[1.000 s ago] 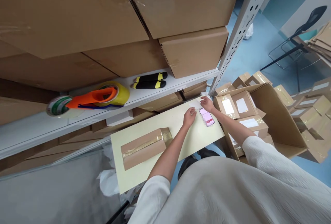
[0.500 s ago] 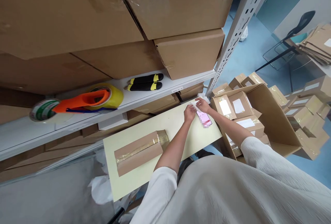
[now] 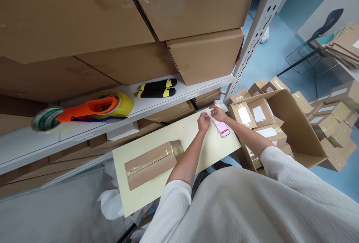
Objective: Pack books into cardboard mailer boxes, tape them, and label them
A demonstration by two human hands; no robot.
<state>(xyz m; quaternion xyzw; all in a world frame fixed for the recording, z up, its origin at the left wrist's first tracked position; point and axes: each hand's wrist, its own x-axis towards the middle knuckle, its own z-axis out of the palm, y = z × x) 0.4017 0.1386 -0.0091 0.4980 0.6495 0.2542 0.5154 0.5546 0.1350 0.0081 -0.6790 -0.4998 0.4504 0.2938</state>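
At the far end of the pale yellow board [image 3: 193, 134], my left hand [image 3: 203, 122] and my right hand [image 3: 218, 113] are close together. Both have their fingers pinched on a small white slip of paper [image 3: 208, 111]. Just below my right hand lies a phone [image 3: 222, 128] with a lit pink screen. Nearer my left forearm, a long brown carton [image 3: 153, 165] sealed with clear tape rests on the board.
A large open box [image 3: 301, 138] full of small labelled cartons stands at the right. On the shelf [image 3: 157, 102] are an orange tape dispenser [image 3: 84, 110], a yellow tape roll [image 3: 126, 102] and black-and-yellow cutters [image 3: 157, 89]. A white upright [image 3: 252, 45] rises beyond.
Both hands have shifted slightly left with the white slip, uncovering a little more of the phone. The long carton stays put on the board.
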